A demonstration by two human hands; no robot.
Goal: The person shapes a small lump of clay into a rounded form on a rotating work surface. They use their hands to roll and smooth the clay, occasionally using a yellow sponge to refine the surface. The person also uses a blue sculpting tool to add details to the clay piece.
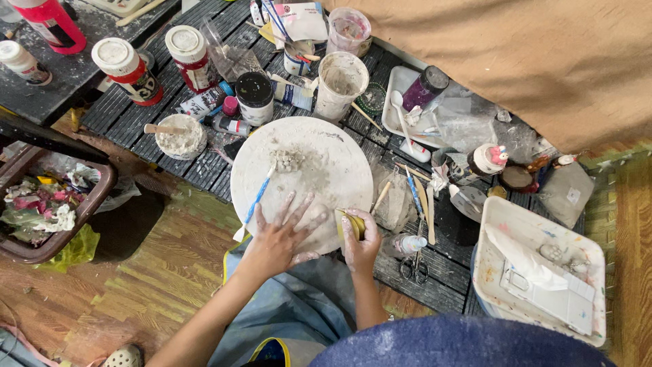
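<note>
My left hand [280, 238] lies flat with fingers spread on the near edge of the round white plaster-smeared board [302, 173], gripping nothing. My right hand [361, 241] is closed around a small yellow sponge [350, 224], pressed against the board's near right edge. A blue-handled brush [257, 201] rests across the board's left side, just beside my left fingers. A small grey lump of clay [288, 160] sits near the board's middle. Past the far edge stands a white plaster-caked cup [341, 84]. Scissors [414, 264] lie on the dark slatted tabletop [197, 166], to my right.
</note>
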